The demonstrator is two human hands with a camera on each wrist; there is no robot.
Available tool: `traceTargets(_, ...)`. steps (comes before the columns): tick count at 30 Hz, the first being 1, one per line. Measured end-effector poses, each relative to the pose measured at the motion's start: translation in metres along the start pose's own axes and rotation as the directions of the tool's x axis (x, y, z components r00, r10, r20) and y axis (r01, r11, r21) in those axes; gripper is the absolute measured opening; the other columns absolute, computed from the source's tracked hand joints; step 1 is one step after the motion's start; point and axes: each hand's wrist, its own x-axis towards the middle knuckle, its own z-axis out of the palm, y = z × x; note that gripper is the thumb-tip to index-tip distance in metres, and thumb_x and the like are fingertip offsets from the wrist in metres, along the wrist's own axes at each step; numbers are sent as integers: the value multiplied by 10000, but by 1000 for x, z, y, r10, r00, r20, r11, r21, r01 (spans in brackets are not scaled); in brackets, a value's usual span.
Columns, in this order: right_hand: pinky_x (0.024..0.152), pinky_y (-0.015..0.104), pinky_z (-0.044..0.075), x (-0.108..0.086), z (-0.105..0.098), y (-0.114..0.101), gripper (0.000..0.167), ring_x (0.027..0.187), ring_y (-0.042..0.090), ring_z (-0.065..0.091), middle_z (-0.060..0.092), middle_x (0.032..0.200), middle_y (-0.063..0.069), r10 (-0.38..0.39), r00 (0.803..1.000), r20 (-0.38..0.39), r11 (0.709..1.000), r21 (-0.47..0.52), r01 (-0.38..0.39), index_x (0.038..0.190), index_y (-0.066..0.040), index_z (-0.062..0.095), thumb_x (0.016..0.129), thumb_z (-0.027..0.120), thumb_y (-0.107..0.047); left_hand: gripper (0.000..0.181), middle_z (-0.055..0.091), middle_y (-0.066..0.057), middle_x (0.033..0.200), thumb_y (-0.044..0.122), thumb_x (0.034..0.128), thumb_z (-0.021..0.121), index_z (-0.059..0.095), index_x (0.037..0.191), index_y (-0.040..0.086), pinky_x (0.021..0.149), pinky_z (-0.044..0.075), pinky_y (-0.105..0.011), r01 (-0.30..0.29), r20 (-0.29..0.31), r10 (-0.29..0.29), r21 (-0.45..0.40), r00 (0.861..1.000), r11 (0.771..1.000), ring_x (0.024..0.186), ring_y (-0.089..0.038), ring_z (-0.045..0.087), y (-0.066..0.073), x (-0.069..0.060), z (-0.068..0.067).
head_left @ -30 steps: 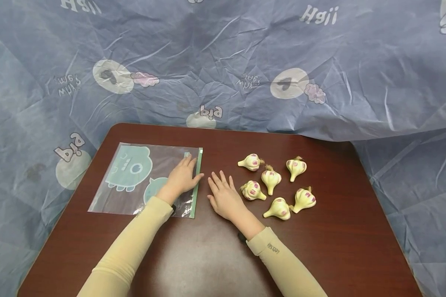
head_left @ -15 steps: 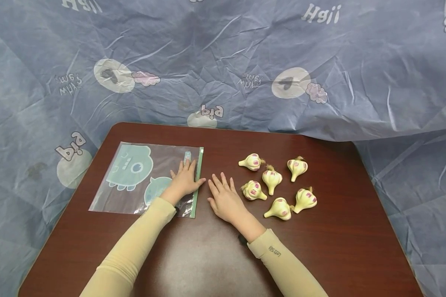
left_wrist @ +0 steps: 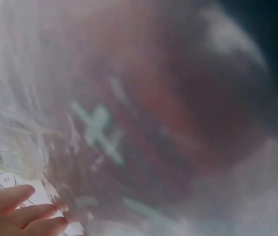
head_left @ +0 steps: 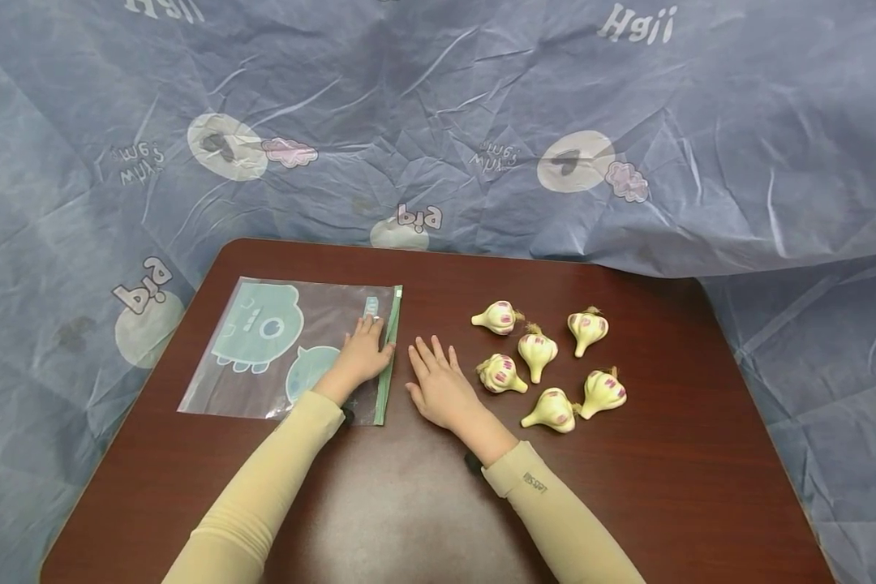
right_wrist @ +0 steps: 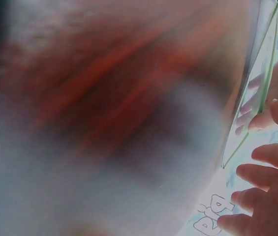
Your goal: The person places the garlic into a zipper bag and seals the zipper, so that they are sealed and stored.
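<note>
A clear zip bag point(head_left: 212, 381) with pale blue cartoon prints lies flat on the left half of the table, its green zip edge on the right. My left hand point(head_left: 361, 357) is over that edge and pinches it, thumb at the green strip; in the right wrist view the strip point(right_wrist: 269, 73) stands slightly raised there. Flat on the table beside the bag rests my right hand point(head_left: 444, 393), fingers spread, holding nothing. To its right lie several garlic bulbs, the nearest bulb point(head_left: 501, 374) just past the fingers. Both wrist views are largely blurred.
Brown table point(head_left: 672, 470) with rounded far corners. A grey-blue printed cloth point(head_left: 438, 105) hangs behind it and along both sides. The outermost garlic bulb point(head_left: 603, 394) lies right of centre.
My left hand's fingers have drawn closer together and back toward the green zip edge, which has lifted a little. My right hand stays put. The garlic bulbs lie as before.
</note>
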Motion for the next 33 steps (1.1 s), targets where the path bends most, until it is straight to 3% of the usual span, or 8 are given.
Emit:
traceTargets(6, 1221, 556, 150, 12, -3, -7, 591, 1520, 359, 130, 200, 1631, 127, 5, 1000, 23, 999, 41, -6, 1548, -59, 262, 1058, 421, -350, 573, 182, -255, 1601, 273, 1037, 432, 300, 1517, -9, 1212, 140, -574, 9, -9, -10, -98, 1000, 995, 1510, -388, 114, -5, -1, -2)
traceTargets(12, 1221, 553, 152, 26, -2, -12, 580, 1520, 359, 122, 198, 1632, 131, 45, 999, 22, 994, 99, -47, 1547, -58, 264, 1062, 413, -338, 527, 262, -230, 1586, 252, 1027, 461, 378, 1492, 18, 1207, 202, -548, 19, -63, -31, -173, 998, 985, 1499, -376, 185, -8, -3, -3)
traceTargets(19, 1207, 581, 174, 40, 2, -17, 575, 1514, 388, 119, 200, 1631, 136, 90, 996, 1, 981, 171, -89, 1547, -59, 265, 1059, 422, -320, 501, 318, -221, 1566, 237, 1017, 483, 424, 1469, 29, 1209, 225, -516, 24, -101, -46, -212, 994, 977, 1488, -360, 239, -11, -4, -2)
traceTargets(27, 1217, 567, 143, 47, 5, -22, 591, 1520, 378, 70, 140, 1647, 127, 126, 991, 53, 966, 220, -135, 1559, -68, 226, 1066, 391, -348, 488, 326, -197, 1570, 237, 1020, 477, 436, 1464, 40, 1208, 229, -520, 31, -97, -60, -277, 994, 960, 1490, -350, 243, -13, -6, -4)
traceTargets(33, 1210, 587, 139, 51, 8, -23, 593, 1521, 376, 55, 112, 1657, 83, 117, 992, 53, 967, 224, -126, 1563, -87, 222, 1061, 414, -338, 461, 368, -190, 1550, 217, 1012, 484, 472, 1441, 49, 1204, 249, -508, 34, -115, -70, -290, 991, 956, 1480, -340, 276, -15, -7, -5)
